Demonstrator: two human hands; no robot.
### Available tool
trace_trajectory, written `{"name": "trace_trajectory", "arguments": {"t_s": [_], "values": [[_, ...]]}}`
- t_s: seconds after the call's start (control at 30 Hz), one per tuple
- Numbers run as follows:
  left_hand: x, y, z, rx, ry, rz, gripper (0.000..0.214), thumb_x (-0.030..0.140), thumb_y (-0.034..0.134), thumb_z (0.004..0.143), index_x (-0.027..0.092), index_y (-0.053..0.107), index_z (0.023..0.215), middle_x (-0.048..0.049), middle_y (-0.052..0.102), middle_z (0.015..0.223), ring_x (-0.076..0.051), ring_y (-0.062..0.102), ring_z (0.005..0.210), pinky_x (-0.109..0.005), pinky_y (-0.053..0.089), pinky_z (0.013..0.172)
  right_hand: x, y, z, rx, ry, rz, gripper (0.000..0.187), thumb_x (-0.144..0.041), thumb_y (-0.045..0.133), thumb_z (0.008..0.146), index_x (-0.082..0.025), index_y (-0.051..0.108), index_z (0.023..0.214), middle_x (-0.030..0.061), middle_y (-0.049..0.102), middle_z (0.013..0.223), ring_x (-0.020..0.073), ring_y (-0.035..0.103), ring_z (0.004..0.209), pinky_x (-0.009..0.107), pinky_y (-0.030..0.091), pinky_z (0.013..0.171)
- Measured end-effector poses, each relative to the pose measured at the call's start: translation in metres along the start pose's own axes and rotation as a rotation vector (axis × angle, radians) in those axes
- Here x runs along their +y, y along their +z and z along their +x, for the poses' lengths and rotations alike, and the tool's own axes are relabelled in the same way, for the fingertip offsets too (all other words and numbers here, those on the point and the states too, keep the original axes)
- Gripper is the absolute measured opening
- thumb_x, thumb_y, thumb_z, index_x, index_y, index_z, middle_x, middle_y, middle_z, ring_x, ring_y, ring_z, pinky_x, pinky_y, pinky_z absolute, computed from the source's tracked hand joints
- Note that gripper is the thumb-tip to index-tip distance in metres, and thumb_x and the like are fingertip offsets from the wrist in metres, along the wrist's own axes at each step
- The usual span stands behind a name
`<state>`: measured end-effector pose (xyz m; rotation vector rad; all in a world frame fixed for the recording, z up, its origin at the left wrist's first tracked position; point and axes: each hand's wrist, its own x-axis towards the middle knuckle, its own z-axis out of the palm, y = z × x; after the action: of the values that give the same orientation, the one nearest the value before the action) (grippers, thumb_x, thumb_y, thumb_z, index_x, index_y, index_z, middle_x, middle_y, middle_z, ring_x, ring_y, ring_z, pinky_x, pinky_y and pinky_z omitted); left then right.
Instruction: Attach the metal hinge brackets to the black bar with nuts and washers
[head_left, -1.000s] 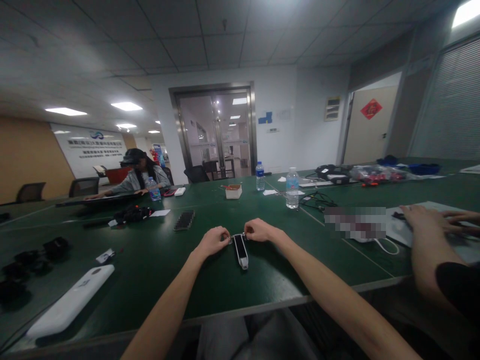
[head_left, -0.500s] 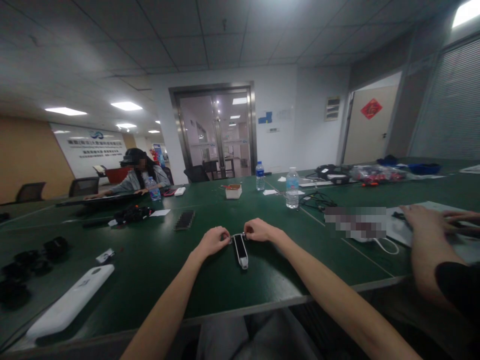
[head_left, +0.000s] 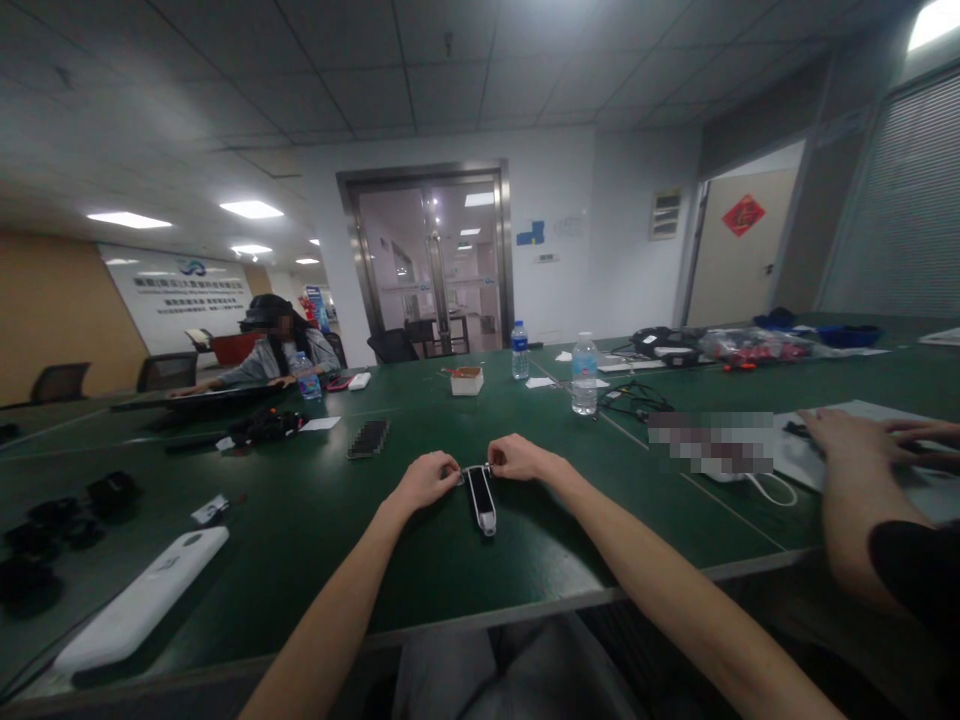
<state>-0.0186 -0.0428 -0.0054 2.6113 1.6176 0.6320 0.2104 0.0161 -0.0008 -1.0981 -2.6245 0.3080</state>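
Observation:
On the green table lies a small, long white object with a black top (head_left: 481,497), its narrower white end towards me; its exact kind I cannot make out. My left hand (head_left: 430,481) is closed in a pinch at the left side of its far end. Across from it, my right hand (head_left: 520,458) pinches at the right side of the same end. Small shiny bits show at both fingertips, apparently side parts of the object. The fingers partly hide them.
A long white case (head_left: 146,600) lies front left. A blurred phone-like slab (head_left: 369,439), a small box (head_left: 466,382) and water bottles (head_left: 585,375) stand farther back. At right, another person's hand (head_left: 844,440) rests by a white sheet. Someone in a cap (head_left: 274,350) sits far left.

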Motion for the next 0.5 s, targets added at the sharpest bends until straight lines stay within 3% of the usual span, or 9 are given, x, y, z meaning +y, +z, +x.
{"name": "trace_trajectory", "arguments": {"t_s": [0.5], "values": [[0.0003, 0.0002, 0.0003, 0.004, 0.005, -0.010, 0.020, 0.031, 0.054, 0.084, 0.018, 0.068, 0.089, -0.0041, 0.064, 0.082, -0.019, 0.058, 0.078, -0.027, 0.043, 0.066, 0.0015, 0.0012, 0.0008, 0.001, -0.010, -0.013, 0.017, -0.025, 0.060, 0.076, -0.018, 0.068, 0.090, 0.0034, 0.069, 0.087, 0.0142, 0.061, 0.075, 0.020, 0.041, 0.062]]}}
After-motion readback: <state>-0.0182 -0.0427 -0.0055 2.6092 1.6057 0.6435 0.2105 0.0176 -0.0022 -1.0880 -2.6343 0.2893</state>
